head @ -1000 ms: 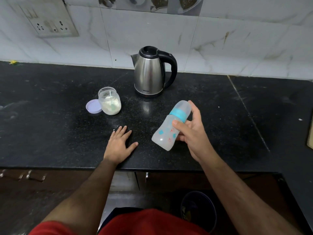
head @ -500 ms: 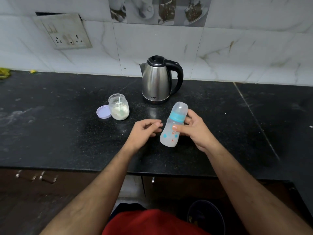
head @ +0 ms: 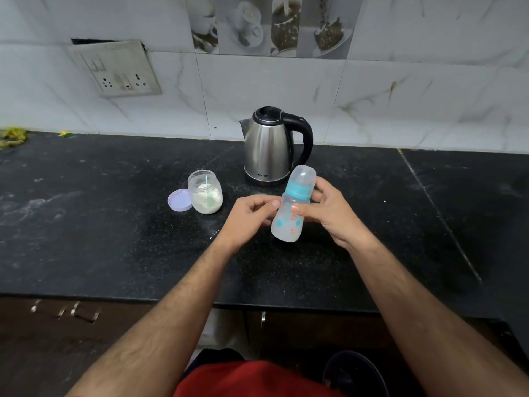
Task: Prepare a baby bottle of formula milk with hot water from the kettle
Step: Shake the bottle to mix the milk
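Note:
A clear baby bottle (head: 289,222) with a blue collar and a clear cap is held almost upright above the black counter (head: 100,239). My right hand (head: 329,213) grips it from the right, thumb on its front. My left hand (head: 246,216) touches the bottle's left side with curled fingertips. Behind stands a steel kettle (head: 267,147) with a black lid and handle, shut. Left of it is an open jar of white formula powder (head: 204,193) with a scoop handle sticking up. Its lilac lid (head: 179,199) lies beside it.
A wall socket plate (head: 117,70) hangs loose on the tiled wall at the back left. Yellow scraps (head: 13,136) lie at the counter's far left. A dark bin (head: 355,373) stands on the floor below the counter edge. White powder dusts the counter.
My left hand lifted off the counter and came up to the bottle's side. My right hand turned the bottle from tilted to nearly upright. The view has tilted upward.

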Demonstrator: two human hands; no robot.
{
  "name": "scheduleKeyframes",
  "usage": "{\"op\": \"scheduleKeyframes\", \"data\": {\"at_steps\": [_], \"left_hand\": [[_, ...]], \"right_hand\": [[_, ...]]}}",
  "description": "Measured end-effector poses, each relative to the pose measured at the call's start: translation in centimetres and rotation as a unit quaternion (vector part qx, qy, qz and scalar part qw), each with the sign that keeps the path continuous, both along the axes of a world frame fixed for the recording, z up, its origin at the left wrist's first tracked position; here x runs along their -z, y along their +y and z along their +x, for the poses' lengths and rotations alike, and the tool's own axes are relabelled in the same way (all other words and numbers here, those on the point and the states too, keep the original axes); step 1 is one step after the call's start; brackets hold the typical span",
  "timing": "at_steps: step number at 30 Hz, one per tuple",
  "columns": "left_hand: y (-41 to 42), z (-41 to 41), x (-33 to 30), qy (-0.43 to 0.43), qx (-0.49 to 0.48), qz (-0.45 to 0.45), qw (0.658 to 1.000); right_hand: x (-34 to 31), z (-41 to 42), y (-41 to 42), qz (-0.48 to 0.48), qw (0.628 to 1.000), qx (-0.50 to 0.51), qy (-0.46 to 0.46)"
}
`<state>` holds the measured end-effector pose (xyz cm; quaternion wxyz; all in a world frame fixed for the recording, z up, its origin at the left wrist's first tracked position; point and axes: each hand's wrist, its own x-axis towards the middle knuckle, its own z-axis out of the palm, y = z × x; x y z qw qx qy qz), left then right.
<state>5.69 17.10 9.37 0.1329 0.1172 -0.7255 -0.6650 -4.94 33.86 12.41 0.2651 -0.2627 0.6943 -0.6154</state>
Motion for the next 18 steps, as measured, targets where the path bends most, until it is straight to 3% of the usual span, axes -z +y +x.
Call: {"op": "scheduleKeyframes", "data": {"at_steps": [7, 18], "left_hand": [[-1.8, -1.1, 1.8, -0.029, 0.012, 0.008, 0.999], [-5.4, -6.1, 5.8, -0.105, 0.045, -0.043, 0.993]], "right_hand": [[2.7, -1.4, -1.9, -0.001, 1.000, 0.005, -0.005], [7.4, -5.5, -5.8, 0.123, 0.982, 0.038, 0.139]]}}
